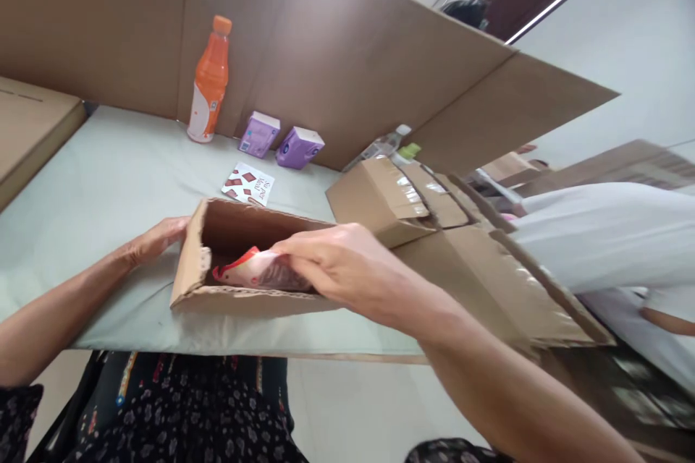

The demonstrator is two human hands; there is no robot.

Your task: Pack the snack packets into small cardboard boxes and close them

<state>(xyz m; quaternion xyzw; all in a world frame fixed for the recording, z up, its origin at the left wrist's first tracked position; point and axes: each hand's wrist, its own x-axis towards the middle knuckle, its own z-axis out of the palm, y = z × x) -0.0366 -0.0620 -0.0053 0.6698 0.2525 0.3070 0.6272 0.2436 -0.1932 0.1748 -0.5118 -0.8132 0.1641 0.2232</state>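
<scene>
Creased sheeting (124, 181) underlies an oblong cardboard box (187, 260), flexible packet (244, 271) inside.

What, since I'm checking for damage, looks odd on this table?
The open brown cardboard box looks damaged: its rim is ragged and torn at the end beside the left hand, not cleanly cut.

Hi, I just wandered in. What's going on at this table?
Someone is seated at a table with an open cardboard box in front of them. Their right hand pinches a red-and-white packet inside it, while their left hand is at the box's left end. Beyond the box are a printed card, two purple packs and an upright orange bottle.
</scene>
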